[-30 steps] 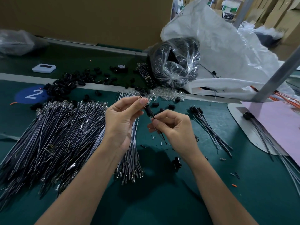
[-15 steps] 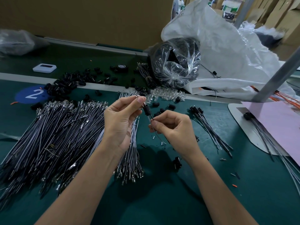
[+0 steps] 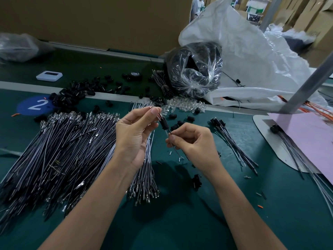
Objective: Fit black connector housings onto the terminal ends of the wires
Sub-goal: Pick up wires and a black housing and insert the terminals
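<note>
1. Pinching the thin end above the black connector housing (image 3: 164, 123) between thumb and forefinger, the left hand (image 3: 134, 134) held it over the table (image 3: 180, 222), near the centre of the view.
2. The right hand (image 3: 194, 141), at 3 o'clock of the left, had its fingers (image 3: 173, 139) clamped on the wire (image 3: 169, 132) just below the housing.
3. A large heap of loose wires (image 3: 63, 150) lay at 9 o'clock of the hands, and a smaller bundle (image 3: 146, 177) lay beneath the left wrist.
4. Loose housings (image 3: 72, 96) were scattered at 11 o'clock, beside a blue disc (image 3: 36, 105) marked 2.
5. Fitted wires (image 3: 232, 141) lay at 3 o'clock of the right hand.
</note>
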Demonstrator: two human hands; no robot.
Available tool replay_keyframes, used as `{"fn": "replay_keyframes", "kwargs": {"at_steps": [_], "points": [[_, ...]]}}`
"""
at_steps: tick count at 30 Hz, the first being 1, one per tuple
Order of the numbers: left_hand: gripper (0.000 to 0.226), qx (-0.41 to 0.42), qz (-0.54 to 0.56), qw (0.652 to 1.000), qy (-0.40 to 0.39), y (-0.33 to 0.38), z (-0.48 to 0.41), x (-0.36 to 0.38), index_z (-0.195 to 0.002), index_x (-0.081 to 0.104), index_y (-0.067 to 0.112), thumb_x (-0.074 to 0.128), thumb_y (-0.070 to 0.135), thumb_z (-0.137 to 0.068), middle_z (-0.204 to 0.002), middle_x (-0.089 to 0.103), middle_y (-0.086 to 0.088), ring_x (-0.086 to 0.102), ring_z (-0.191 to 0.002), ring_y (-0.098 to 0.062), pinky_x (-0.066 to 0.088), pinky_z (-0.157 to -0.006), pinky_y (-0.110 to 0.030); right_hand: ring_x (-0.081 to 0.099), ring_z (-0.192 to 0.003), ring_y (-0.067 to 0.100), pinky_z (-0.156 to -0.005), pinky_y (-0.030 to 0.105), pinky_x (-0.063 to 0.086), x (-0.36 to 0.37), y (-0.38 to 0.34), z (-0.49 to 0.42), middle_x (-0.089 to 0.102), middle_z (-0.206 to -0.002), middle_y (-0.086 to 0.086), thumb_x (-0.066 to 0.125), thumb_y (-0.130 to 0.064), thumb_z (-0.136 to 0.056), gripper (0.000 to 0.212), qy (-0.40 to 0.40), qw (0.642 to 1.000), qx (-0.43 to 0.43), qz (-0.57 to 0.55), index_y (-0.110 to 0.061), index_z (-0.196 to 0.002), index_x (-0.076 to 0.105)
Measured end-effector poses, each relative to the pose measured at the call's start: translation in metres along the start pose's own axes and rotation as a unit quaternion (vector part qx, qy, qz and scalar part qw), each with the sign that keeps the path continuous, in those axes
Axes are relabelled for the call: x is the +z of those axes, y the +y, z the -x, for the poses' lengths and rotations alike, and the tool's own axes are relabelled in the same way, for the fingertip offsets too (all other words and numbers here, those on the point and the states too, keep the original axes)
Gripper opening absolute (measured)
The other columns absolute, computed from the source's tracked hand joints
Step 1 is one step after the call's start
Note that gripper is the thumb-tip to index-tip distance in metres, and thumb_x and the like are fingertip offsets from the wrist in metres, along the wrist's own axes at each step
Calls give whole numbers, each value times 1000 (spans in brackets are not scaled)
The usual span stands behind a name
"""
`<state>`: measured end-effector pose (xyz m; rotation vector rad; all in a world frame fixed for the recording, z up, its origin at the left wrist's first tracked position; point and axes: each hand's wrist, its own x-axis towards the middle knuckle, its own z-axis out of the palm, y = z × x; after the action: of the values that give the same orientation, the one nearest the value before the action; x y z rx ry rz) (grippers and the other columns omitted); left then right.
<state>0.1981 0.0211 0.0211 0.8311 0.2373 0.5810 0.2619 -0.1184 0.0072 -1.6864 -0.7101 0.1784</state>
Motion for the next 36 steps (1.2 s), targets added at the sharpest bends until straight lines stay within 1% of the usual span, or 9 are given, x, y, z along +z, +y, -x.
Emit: {"fn": "replay_keyframes", "kwargs": {"at_steps": [7, 13, 18, 21, 24, 26, 30, 33, 36], "points": [[13, -6, -8, 1000, -5, -1, 0, -1, -68, 74, 16, 79, 19, -56, -79, 74, -1, 67, -72, -9, 54, -65, -20, 74, -72, 19, -67, 22, 55, 1, -1, 1, 76, -78, 7, 73, -2, -84, 9, -6, 1000, 9, -9, -11, -85, 73], [8, -7, -40, 998, -47, -5, 3, 1, -67, 73, 18, 77, 18, -60, -83, 74, -2, 67, -80, -12, 53, -73, -22, 71, -68, 25, -70, 37, 60, 4, -2, 1, 75, -75, 5, 76, -9, -83, 17, 1, 1000, -10, 17, -25, -80, 73], [5, -13, -57, 997, -59, -7, 2, 1, -63, 72, 18, 74, 13, -64, -85, 75, -2, 69, -79, -11, 54, -67, -20, 70, -64, 21, -64, 28, 58, 5, -3, 1, 75, -75, 3, 76, -6, -83, 20, 34, 999, -27, -3, -26, -82, 72], [4, -25, -53, 996, -74, -10, 5, 3, -66, 69, 13, 72, 11, -65, -86, 75, -4, 69, -75, -12, 55, -63, -22, 69, -64, 16, -65, 25, 57, 5, -2, 1, 75, -78, 4, 74, -3, -84, 16, 36, 999, -22, -24, -18, -87, 74], [5, -31, -49, 995, -86, -10, 6, 5, -63, 70, 15, 72, 11, -65, -85, 75, -5, 69, -72, -13, 55, -61, -23, 70, -68, 14, -66, 22, 55, 6, -1, 2, 76, -80, 4, 71, 0, -85, 13, 38, 998, -24, -43, -9, -93, 74], [7, -28, -62, 994, -90, -8, 5, 3, -61, 70, 17, 72, 12, -65, -84, 75, -4, 69, -72, -14, 55, -63, -24, 70, -68, 12, -66, 21, 54, 7, -1, 3, 76, -79, 4, 71, 1, -85, 12, 42, 998, -32, -45, -7, -93, 75], [4, -26, -88, 991, -95, -7, 3, 1, -63, 72, 19, 76, 18, -62, -86, 75, -4, 69, -78, -13, 55, -71, -29, 68, -65, 6, -64, 18, 53, 8, -2, 3, 74, -73, -7, 72, 2, -84, 20, 48, 997, -43, -35, -18, -85, 73], [19, -16, -111, 991, -77, -9, 4, 3, -69, 75, 19, 82, 27, -53, -85, 75, -5, 69, -80, -14, 54, -76, -33, 67, -62, 6, -63, 18, 52, 7, -3, 2, 73, -70, -7, 71, 1, -85, 19, 54, 997, -45, -25, -18, -82, 72], [28, -20, -112, 991, -74, -10, 4, 4, -78, 78, 15, 82, 27, -53, -86, 76, -5, 70, -82, -14, 54, -78, -30, 66, -62, 9, -63, 20, 53, 6, -2, 1, 74, -70, -3, 71, 0, -86, 17, 68, 997, -40, -22, -17, -81, 72]]}}
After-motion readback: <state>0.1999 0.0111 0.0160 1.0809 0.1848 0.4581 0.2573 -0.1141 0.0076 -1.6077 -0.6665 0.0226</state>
